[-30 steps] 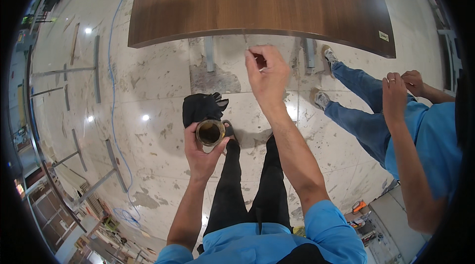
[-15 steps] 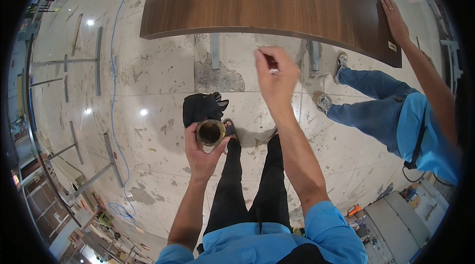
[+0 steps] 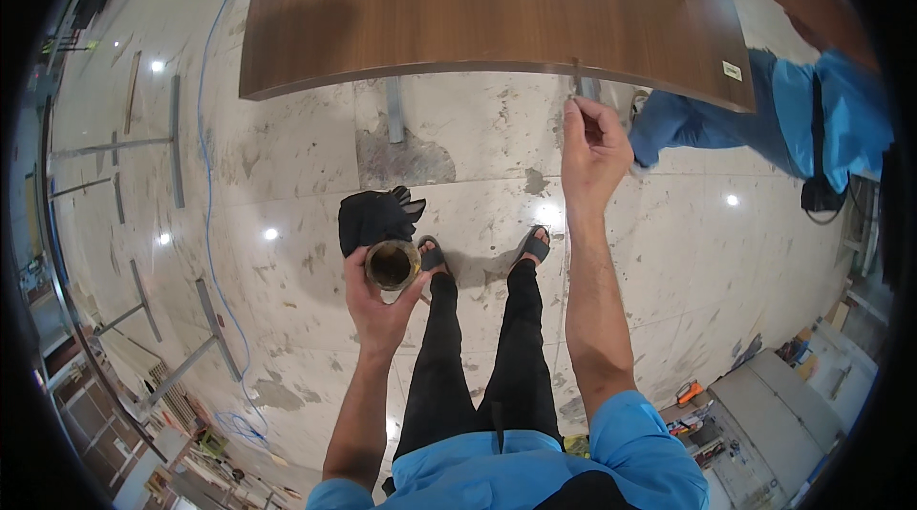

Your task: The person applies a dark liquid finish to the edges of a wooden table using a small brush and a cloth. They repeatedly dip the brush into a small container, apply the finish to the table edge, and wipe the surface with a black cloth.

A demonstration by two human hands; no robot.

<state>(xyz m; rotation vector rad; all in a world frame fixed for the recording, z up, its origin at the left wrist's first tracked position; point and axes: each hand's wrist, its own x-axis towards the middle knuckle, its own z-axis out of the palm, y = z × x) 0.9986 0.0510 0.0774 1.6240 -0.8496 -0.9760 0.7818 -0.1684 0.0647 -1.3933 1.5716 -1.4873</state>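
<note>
Plainly, the open jar (dark inside) sits in the left hand, thumb and fingers curled around it; well apart, rightward, the right hand pinches its fingertips near the brown panel's edge, on what I cannot tell.

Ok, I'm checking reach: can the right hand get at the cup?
Probably yes: nothing shows between the right hand and the cup, and the left hand grips its sides, leaving the mouth open.

I wore a bright blue shirt, its sleeves ending near my elbows, black trousers and dark open-toed sandals.
</note>
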